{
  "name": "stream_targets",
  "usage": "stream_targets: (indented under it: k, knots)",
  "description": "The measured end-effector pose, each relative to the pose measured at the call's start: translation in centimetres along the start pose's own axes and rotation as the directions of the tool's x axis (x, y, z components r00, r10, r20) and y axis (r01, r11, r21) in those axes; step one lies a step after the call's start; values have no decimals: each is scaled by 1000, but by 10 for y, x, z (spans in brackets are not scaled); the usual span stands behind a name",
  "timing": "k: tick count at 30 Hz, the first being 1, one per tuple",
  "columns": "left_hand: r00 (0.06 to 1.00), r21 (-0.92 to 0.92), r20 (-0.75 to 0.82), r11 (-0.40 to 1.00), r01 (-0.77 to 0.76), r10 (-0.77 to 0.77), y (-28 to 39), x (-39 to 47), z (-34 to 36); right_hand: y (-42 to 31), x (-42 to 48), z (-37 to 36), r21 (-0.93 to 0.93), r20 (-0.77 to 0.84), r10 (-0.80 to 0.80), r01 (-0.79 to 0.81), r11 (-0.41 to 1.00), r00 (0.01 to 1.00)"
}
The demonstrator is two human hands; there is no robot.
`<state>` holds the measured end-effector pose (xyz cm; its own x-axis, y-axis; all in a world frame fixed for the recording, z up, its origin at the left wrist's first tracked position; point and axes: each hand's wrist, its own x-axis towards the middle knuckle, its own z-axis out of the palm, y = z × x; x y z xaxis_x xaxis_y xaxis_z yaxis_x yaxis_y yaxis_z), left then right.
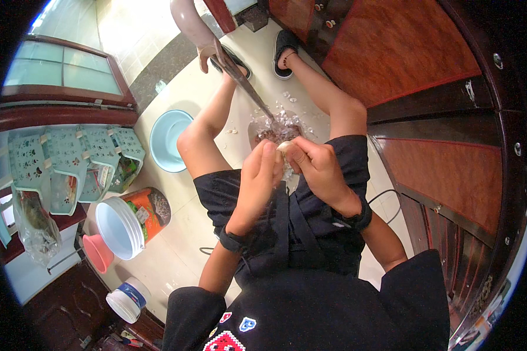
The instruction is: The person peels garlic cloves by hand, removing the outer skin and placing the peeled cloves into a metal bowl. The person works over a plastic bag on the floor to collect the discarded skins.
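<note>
My left hand (262, 169) and my right hand (315, 164) meet in front of my lap, fingertips together. Between them they grip one small pale bulb or clove, apparently garlic (284, 147). Below the hands, on the floor between my legs, lies a heap of whitish papery peelings (285, 123) over something reddish-brown that I cannot make out. The tip of a long, dark, narrow object (246, 83) reaches this heap. A few pale pieces (232, 131) lie on the tiles to its left.
A light blue basin (171, 140) stands left of my knee. Further left are a large white-rimmed bucket (120, 228), a pink basin (97, 253), a small white bucket (127, 300) and teal hanging baskets (66, 153). Dark wooden cabinets (404, 57) line the right side. A black cable (393, 191) runs near my right thigh.
</note>
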<state>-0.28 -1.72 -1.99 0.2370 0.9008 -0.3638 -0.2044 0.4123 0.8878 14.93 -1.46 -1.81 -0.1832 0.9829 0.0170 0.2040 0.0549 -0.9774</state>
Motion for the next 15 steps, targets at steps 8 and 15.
stream_targets:
  k: [8, 15]
  knots:
    - [911, 788, 77, 536, -305, 405, 2, 3, 5, 15, -3, -5, 566, 340, 313, -458, 686, 887]
    - [853, 898, 155, 289, -332, 498, 9, 1, 7, 3, -3, -7, 501, 374, 344, -499, 707, 861]
